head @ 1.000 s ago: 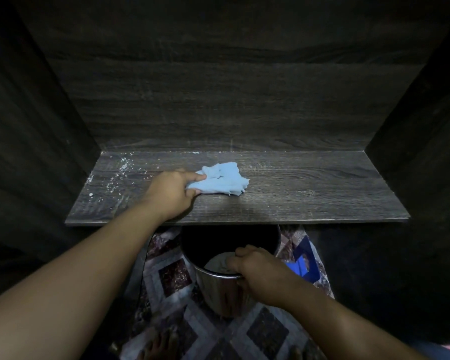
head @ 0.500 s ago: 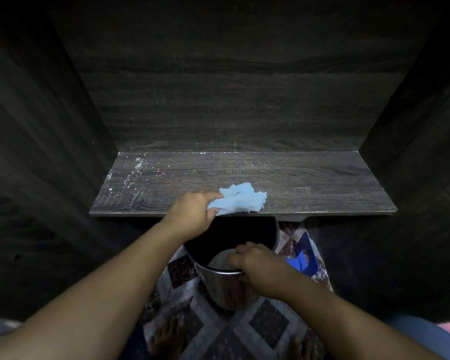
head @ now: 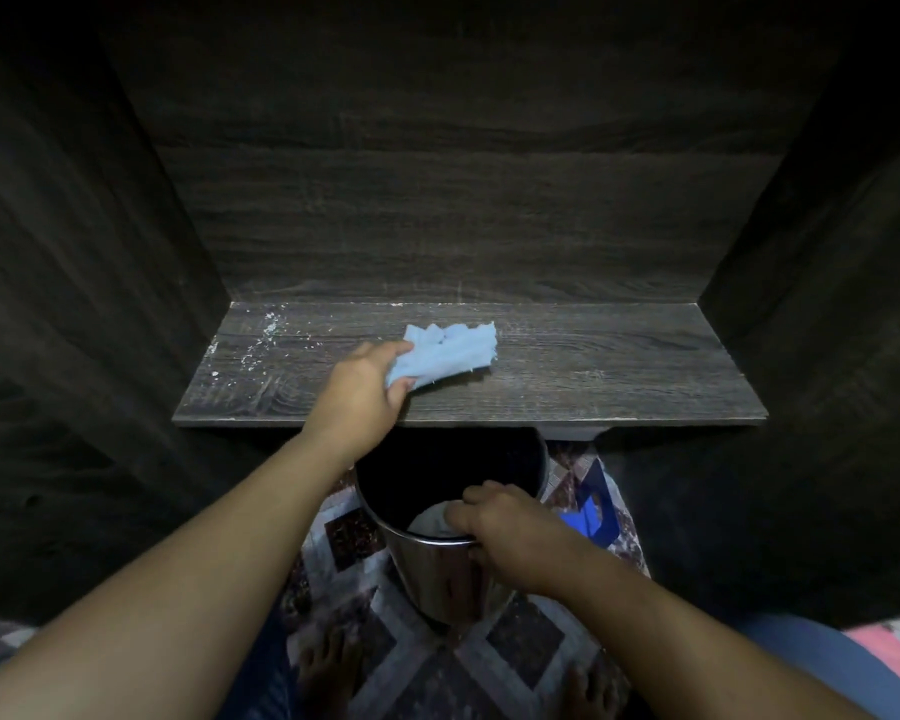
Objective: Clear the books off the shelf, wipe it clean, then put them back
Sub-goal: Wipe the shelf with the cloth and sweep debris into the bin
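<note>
Wiping stage, judged in progress: no books are showing anywhere in view, and the shelf [head: 619, 376] is standing bare.

The left hand [head: 359, 392] is pinching the blue cloth [head: 448, 350] by its near left end, thumb against curled fingers. The rest of the cloth is lying flat on the shelf, left of centre and midway between the rear and front edges.

White specks [head: 261, 340] are lying toward the rear left corner, apparently not yet wiped.

The right hand [head: 505, 532] is gripping the rim of a steel bucket [head: 432, 579], fingers curled over it. The bucket is sitting just below the shelf's front edge, probably so that swept dust drops into it.

A patterned floor covering [head: 515, 641] is lying underneath.
</note>
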The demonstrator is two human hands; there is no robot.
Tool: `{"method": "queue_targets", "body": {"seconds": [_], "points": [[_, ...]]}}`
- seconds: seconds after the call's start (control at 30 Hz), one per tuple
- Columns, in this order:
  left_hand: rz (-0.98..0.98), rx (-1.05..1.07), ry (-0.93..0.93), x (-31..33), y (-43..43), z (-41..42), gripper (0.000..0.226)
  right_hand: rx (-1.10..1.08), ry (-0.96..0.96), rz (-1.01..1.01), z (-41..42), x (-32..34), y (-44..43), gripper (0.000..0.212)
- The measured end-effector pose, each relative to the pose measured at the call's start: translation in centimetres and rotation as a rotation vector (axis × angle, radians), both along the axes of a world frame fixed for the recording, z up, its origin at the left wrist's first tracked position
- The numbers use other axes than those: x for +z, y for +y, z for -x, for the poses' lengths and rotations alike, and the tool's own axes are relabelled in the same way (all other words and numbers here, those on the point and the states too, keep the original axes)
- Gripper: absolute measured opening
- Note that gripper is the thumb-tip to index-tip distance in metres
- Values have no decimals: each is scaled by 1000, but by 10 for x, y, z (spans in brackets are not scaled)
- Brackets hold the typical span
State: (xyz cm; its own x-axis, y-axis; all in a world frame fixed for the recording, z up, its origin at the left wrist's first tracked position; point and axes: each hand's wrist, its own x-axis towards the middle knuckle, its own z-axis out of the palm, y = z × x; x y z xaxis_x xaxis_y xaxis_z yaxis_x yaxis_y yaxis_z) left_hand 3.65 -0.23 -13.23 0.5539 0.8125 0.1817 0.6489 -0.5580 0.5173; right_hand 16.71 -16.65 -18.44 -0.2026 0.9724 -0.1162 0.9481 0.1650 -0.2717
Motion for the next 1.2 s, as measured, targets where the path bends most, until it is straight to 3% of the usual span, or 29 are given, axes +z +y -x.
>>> {"method": "queue_targets", "body": {"seconds": [0.13, 0.37, 0.73, 0.8, 0.93, 1.07, 1.13, 1.2], "points": [[-41, -6, 35, -12, 27, -20, 39, -32, -15, 22, -9, -4, 4, 28], [-30, -229, 196, -23, 34, -29, 35, -43, 1, 29, -20, -16, 7, 28], [129, -347, 390, 4, -22, -9, 34, -23, -12, 56, -6, 2, -16, 26], [114, -289, 334, 9, -31, -2, 32, -21, -14, 61, -6, 5, -19, 26], [60, -59, 18, 11, -50, 9, 42, -16, -25, 75, -4, 9, -24, 29], [49, -10, -230, 7, -63, 11, 46, -24, -5, 79, -5, 9, -25, 28], [-1, -17, -265, 5, -65, 7, 42, -29, -5, 76, -6, 7, -24, 27], [-36, -40, -108, -3, -61, 2, 37, -35, -24, 69, -7, 7, -24, 27]]}}
